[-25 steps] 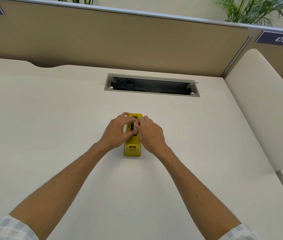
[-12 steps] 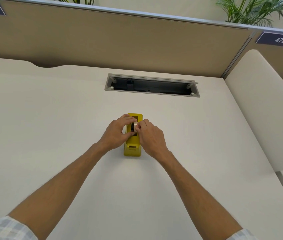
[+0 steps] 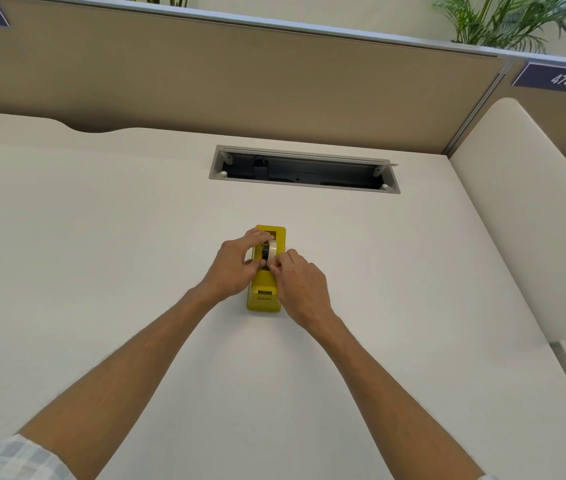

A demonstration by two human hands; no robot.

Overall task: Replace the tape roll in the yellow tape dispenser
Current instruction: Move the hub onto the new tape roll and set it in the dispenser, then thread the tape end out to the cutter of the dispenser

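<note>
The yellow tape dispenser (image 3: 263, 292) lies lengthwise on the white desk, its cutter end toward me. A pale tape roll (image 3: 272, 248) on a dark hub stands in the dispenser's slot, its upper part showing. My left hand (image 3: 238, 263) grips the roll from the left, fingers over its top and thumb at its near side. My right hand (image 3: 300, 280) pinches at the roll's near edge with thumb and forefinger. Whether a loose tape end is in that pinch is too small to tell.
An open grey cable tray (image 3: 304, 169) is cut into the desk behind the dispenser. A tan partition wall (image 3: 240, 74) runs along the back, with a white side divider (image 3: 524, 209) on the right. Plants rise behind the partition.
My right hand has shifted slightly toward me, uncovering more of the roll. My left fingers have spread over the roll's top. The dispenser has not moved.
</note>
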